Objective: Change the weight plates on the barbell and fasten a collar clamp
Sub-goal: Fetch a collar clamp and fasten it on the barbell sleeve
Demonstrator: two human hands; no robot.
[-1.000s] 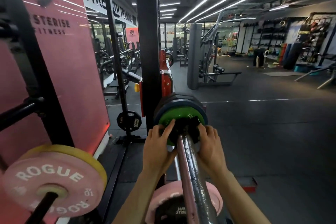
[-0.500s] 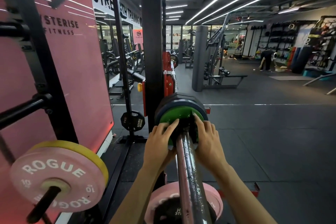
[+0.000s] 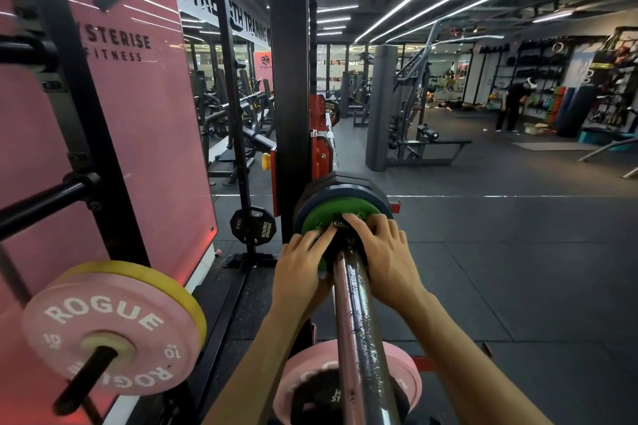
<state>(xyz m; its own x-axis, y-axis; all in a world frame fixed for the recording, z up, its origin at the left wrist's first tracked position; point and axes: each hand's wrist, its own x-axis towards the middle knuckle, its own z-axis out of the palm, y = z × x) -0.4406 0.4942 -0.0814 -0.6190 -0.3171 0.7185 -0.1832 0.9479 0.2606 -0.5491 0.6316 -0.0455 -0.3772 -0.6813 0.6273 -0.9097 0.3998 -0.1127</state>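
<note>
Here the black collar clamp [image 3: 341,225] is held against the green plate [image 3: 319,219] on the barbell sleeve [image 3: 355,304], gripped by the left hand [image 3: 302,269] and right hand [image 3: 383,259]. It should be pressed flush to the plate before being locked.

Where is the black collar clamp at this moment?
In the head view, centre frame, the collar clamp sits on the barbell sleeve, against the green plate, between the left hand and right hand.
</note>
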